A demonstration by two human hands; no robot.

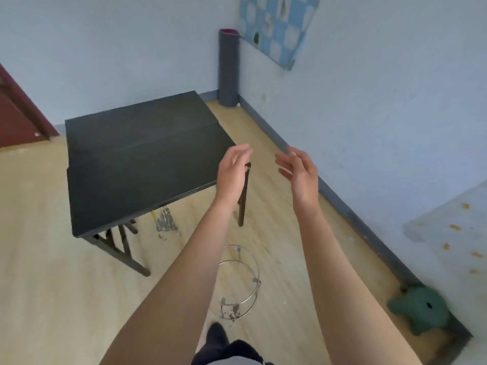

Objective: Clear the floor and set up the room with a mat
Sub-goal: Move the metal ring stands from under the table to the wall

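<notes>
A rolled grey mat [228, 67] with a pink inner edge stands upright in the far corner of the room. Both my arms reach forward at chest height. My left hand [233, 171] hovers over the near right corner of a black folding table [137, 159], fingers relaxed and holding nothing. My right hand [299, 172] is held beside it, palm turned inward, fingers loosely spread and empty. The two hands are apart and far short of the mat.
A wire ring stand [242, 280] lies on the wooden floor below my arms. A green plush toy [419, 309] sits by the right wall's skirting. A blue checked cloth [276, 27] hangs on the wall. A dark red door [15, 114] is at left.
</notes>
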